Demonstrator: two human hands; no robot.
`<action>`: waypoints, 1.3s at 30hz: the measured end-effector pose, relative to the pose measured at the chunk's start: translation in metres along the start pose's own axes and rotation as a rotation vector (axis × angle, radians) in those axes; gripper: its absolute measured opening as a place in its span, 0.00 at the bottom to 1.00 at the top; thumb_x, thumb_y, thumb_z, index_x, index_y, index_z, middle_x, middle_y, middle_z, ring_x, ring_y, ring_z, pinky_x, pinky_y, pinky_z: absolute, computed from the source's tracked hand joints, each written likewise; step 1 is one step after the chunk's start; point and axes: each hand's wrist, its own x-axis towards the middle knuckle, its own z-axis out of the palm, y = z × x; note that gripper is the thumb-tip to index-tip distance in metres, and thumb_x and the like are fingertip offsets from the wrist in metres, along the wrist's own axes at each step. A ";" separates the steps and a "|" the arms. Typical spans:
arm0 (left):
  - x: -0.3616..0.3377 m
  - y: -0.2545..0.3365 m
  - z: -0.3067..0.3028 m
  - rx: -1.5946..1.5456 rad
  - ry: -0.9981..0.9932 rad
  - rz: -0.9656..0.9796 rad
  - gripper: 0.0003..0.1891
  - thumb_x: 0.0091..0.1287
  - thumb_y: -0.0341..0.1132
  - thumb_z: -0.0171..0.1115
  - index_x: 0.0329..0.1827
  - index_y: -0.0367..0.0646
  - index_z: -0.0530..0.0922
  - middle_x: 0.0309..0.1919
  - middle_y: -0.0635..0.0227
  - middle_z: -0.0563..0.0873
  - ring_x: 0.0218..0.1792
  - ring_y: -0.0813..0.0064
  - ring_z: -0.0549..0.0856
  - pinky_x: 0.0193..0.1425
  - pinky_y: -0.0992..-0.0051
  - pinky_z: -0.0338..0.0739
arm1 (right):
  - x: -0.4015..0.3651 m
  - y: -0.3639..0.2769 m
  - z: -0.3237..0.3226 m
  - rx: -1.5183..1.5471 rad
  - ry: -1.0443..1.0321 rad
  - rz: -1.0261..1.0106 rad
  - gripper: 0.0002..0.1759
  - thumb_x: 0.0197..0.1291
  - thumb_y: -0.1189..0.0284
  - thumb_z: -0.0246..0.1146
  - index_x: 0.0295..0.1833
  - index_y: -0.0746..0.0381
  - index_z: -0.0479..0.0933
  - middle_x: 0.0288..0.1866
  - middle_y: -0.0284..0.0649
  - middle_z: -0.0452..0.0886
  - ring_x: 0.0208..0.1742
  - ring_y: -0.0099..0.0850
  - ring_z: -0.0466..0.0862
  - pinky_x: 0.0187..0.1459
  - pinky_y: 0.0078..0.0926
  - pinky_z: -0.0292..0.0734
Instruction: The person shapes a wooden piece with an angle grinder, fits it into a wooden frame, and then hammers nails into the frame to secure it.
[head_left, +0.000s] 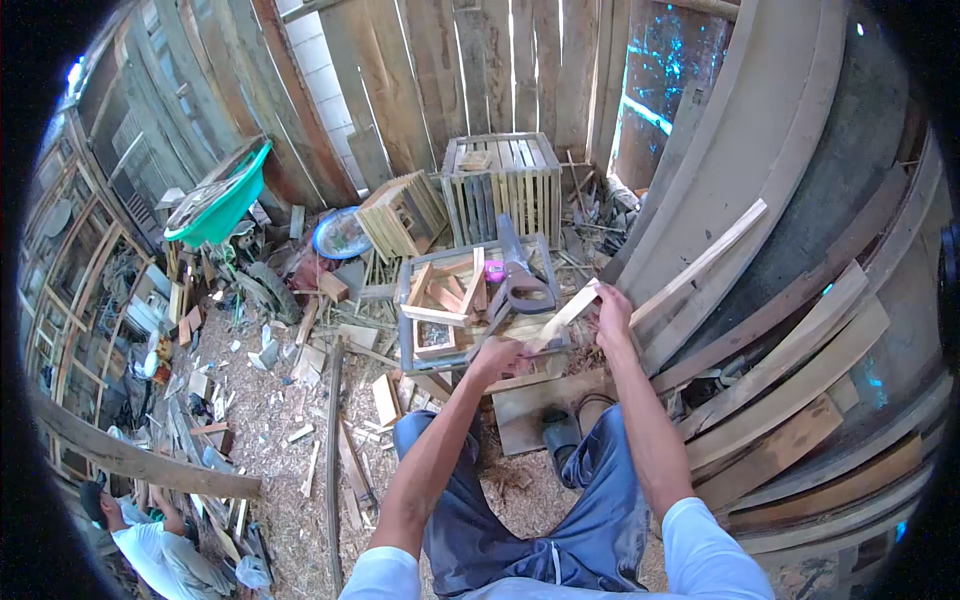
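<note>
Positioning a wooden strip (pixel 567 315) mid-frame seems underway, right hand (pixel 612 317) gripping, grasp of left hand (pixel 503 358) unclear, likely needing steady alignment.

White cloth on both sides of us: a short white left sleeve (pixel 383 577) to the left of the thin, pale trouser drawstring (pixel 556 565), and a matching short white right sleeve (pixel 712 550) to its right! Around that drawstring we're sporting loose, slate-blue cloth trousers (pixel 605 505), creased all over, with a soft sheen on the folds. Out beyond the drawstring, there's our dark, rounded shoe (pixel 560 436)! And farther still from the drawstring, our bare left hand (pixel 503 357) and bare right hand (pixel 612 315).
</note>
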 end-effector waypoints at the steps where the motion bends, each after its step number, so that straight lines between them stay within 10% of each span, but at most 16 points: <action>1: -0.005 0.011 -0.003 0.135 0.089 0.066 0.16 0.61 0.40 0.62 0.39 0.32 0.85 0.27 0.55 0.87 0.29 0.65 0.87 0.37 0.67 0.81 | -0.010 -0.005 0.002 0.039 0.024 -0.006 0.13 0.66 0.64 0.64 0.51 0.59 0.81 0.38 0.30 0.81 0.40 0.21 0.79 0.35 0.25 0.73; 4: 0.002 0.030 -0.021 0.534 0.390 0.379 0.16 0.61 0.39 0.60 0.38 0.31 0.83 0.30 0.49 0.86 0.36 0.51 0.87 0.41 0.62 0.81 | -0.019 0.005 0.007 0.170 0.073 -0.124 0.12 0.69 0.67 0.62 0.53 0.61 0.80 0.40 0.32 0.81 0.43 0.21 0.79 0.40 0.25 0.76; 11: 0.070 0.005 -0.068 0.988 0.720 0.407 0.27 0.63 0.44 0.64 0.59 0.35 0.73 0.55 0.41 0.77 0.52 0.41 0.79 0.59 0.50 0.74 | -0.039 0.007 0.026 0.006 -0.313 -0.192 0.13 0.73 0.69 0.58 0.56 0.66 0.73 0.47 0.39 0.84 0.42 0.25 0.83 0.47 0.26 0.79; 20: 0.085 -0.022 -0.098 1.061 0.791 0.530 0.16 0.60 0.37 0.66 0.48 0.39 0.81 0.45 0.52 0.85 0.46 0.49 0.84 0.54 0.51 0.73 | -0.048 -0.007 0.059 0.016 -0.468 -0.372 0.15 0.68 0.69 0.66 0.52 0.64 0.72 0.43 0.41 0.86 0.41 0.24 0.84 0.47 0.25 0.80; 24: 0.049 0.022 -0.102 0.756 0.896 0.485 0.19 0.66 0.33 0.57 0.59 0.33 0.78 0.48 0.43 0.83 0.48 0.41 0.82 0.55 0.54 0.76 | -0.050 -0.013 0.050 -0.126 -0.419 -0.469 0.13 0.66 0.72 0.68 0.49 0.64 0.73 0.46 0.44 0.86 0.46 0.26 0.84 0.53 0.27 0.78; 27: 0.050 0.021 -0.131 0.497 0.982 0.817 0.13 0.71 0.32 0.54 0.52 0.31 0.78 0.36 0.54 0.83 0.35 0.55 0.82 0.42 0.62 0.75 | -0.051 -0.017 0.045 -0.127 -0.369 -0.487 0.13 0.65 0.71 0.69 0.48 0.65 0.74 0.44 0.40 0.85 0.44 0.24 0.84 0.49 0.24 0.79; 34: -0.055 0.088 -0.111 -0.128 0.645 0.704 0.11 0.74 0.41 0.60 0.42 0.42 0.79 0.25 0.78 0.72 0.25 0.87 0.70 0.32 0.83 0.65 | -0.059 -0.026 0.042 -0.139 -0.241 -0.500 0.13 0.68 0.71 0.65 0.52 0.64 0.71 0.41 0.38 0.82 0.39 0.23 0.84 0.43 0.22 0.78; 39: -0.042 0.065 -0.094 -0.692 0.172 0.517 0.12 0.74 0.42 0.61 0.43 0.41 0.76 0.24 0.78 0.72 0.25 0.85 0.73 0.33 0.79 0.72 | -0.026 -0.013 0.014 -0.186 -0.086 -0.415 0.15 0.74 0.66 0.58 0.58 0.63 0.70 0.48 0.42 0.84 0.38 0.23 0.81 0.40 0.22 0.79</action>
